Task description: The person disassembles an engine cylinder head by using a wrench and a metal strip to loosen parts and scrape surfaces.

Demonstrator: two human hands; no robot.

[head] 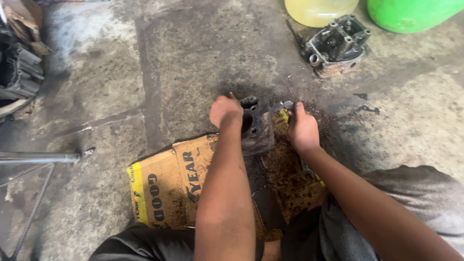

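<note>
The left hand (225,111) has a tight grip on a dark metal engine block (256,126), which sits on oily cardboard (169,186) on the floor (145,72). The right hand (302,129) has a tight grip on a wrench (286,105) just beside the block.

Head camera, looking steeply down from above the seated person.

The single view faces forward and downward over both forearms onto the stained grey concrete floor (183,53), close in, with the flattened oil-soaked brown cardboard sheet (164,188) low centre and the person's knees along the bottom edge.
</note>
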